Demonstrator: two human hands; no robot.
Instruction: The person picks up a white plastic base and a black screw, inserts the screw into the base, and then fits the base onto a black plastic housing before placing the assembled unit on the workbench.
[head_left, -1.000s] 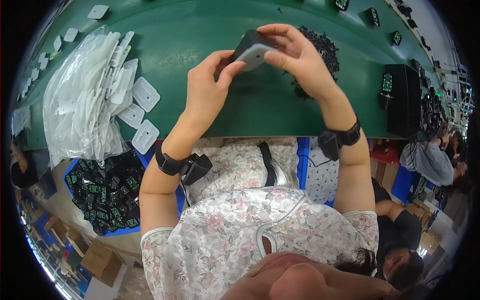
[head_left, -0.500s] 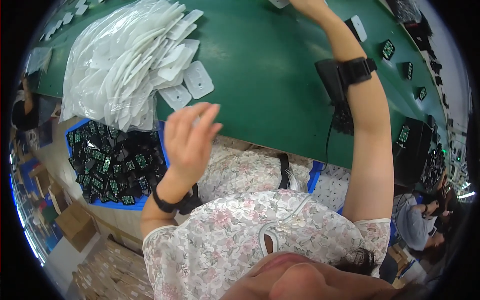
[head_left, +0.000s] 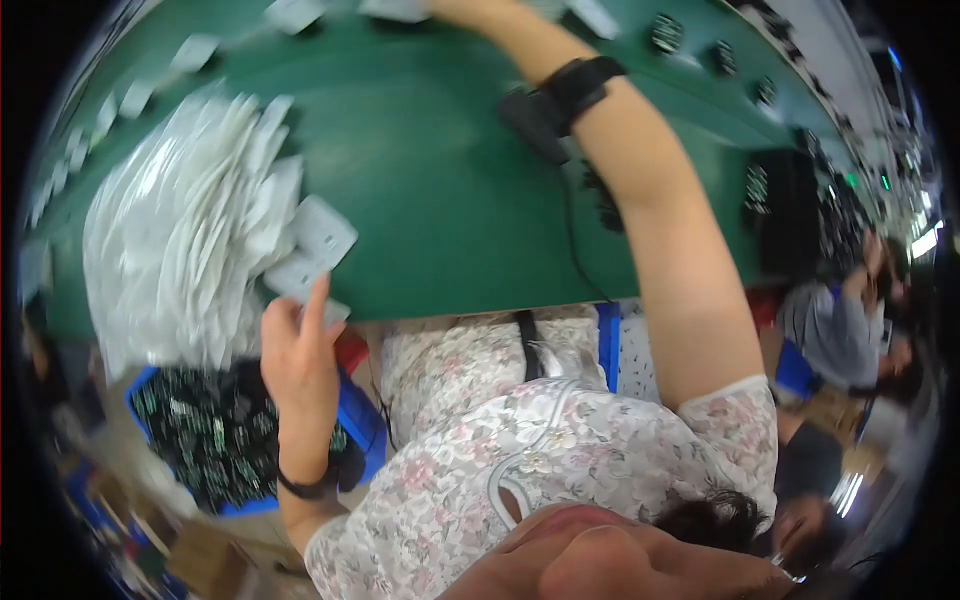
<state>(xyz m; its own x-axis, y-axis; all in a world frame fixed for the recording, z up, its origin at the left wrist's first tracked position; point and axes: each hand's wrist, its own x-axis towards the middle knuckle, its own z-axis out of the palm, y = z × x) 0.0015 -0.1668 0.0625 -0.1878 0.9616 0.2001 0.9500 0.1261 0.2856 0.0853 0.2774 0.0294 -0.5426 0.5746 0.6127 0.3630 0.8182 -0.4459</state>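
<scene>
My left hand (head_left: pixel 302 350) is at the near table edge beside a clear plastic bag (head_left: pixel 170 230) of white plastic plates. Its index finger stretches over the loose plates. A small white plate (head_left: pixel 336 312) shows between finger and thumb, apparently pinched, though the picture is blurred. Two more loose plates, one white plate (head_left: pixel 325 235) among them, lie against the bag. My right arm reaches far across the table. My right hand (head_left: pixel 462 8), cut by the top edge, has its fingers on the end of a white plate (head_left: pixel 395 9) with something dark under it.
White plates, such as this white plate (head_left: pixel 196 52), form a row along the far left of the green table (head_left: pixel 440 200). A blue crate (head_left: pixel 365 420) of black parts with green boards stands below. Right are a black box (head_left: pixel 790 215), a cable (head_left: pixel 572 230) and a seated person (head_left: pixel 835 325).
The view has swung, so the table and bag appear shifted left. My left hand has moved to the loose plates. My right hand is still at the far side, further left in the picture.
</scene>
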